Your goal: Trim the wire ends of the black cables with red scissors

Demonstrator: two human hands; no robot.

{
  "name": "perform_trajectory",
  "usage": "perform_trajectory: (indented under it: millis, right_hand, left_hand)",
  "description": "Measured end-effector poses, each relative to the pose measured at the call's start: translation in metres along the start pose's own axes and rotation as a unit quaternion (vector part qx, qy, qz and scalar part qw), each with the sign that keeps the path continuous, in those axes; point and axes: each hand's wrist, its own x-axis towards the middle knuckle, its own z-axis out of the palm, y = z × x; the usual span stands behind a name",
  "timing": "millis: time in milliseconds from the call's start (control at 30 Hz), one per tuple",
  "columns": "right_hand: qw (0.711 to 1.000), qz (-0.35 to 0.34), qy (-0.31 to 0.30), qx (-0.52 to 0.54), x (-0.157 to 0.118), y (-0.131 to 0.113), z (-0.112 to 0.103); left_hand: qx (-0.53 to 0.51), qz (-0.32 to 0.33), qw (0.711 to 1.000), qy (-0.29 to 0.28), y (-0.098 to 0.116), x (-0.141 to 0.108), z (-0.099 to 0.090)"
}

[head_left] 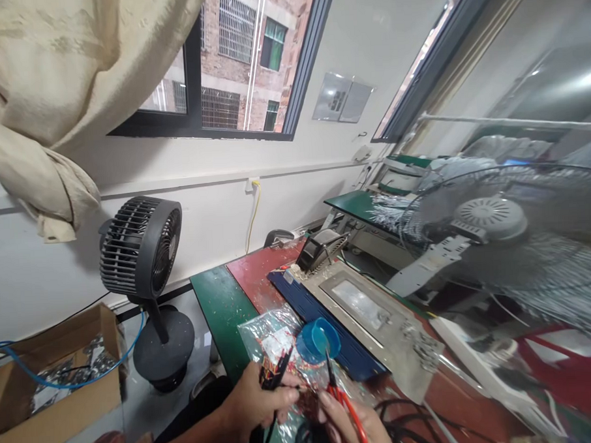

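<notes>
My left hand (257, 403) is closed around black cables (277, 372), with a dark piece and thin coloured bits among the fingers. My right hand (351, 428) grips red-handled scissors (336, 393), their narrow tip pointing up and away from me. The fingertips of both hands nearly meet over the thin end of a cable; the detail there is too small to make out. Just beyond the hands stands a blue round tub (308, 342). A clear plastic bag (248, 328) with small red pieces lies under and beyond my left hand.
A dark blue panel (291, 293) and a beige metal fixture (347, 278) lie across the table (213, 297). Black cables (406, 419) coil at right. A large caged fan (491, 219) stands right, a dark fan (142, 248) left, beside a cardboard box (104, 328).
</notes>
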Motion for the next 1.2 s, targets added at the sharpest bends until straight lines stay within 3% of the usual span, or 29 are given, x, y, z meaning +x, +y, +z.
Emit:
perform_trajectory:
  millis: [133, 300, 833, 1200]
  right_hand:
    - [0.996, -0.004, 0.018, 0.083, -0.004, -0.004, 0.004]
    - [0.989, -0.03, -0.007, 0.143, -0.01, -0.014, 0.01]
    - [0.972, 0.051, -0.046, 0.225, -0.016, -0.009, 0.016]
    - [0.968, 0.034, -0.062, 0.239, -0.014, -0.005, 0.015]
  left_hand:
    - [-0.013, 0.007, 0.999, -0.035, 0.009, -0.009, 0.005]
    - [-0.015, 0.012, 0.998, -0.056, 0.011, -0.012, 0.01]
    - [-0.014, 0.036, 0.993, -0.114, -0.002, -0.009, 0.009]
    - [-0.084, 0.004, 0.985, -0.149, 0.001, -0.008, 0.009]
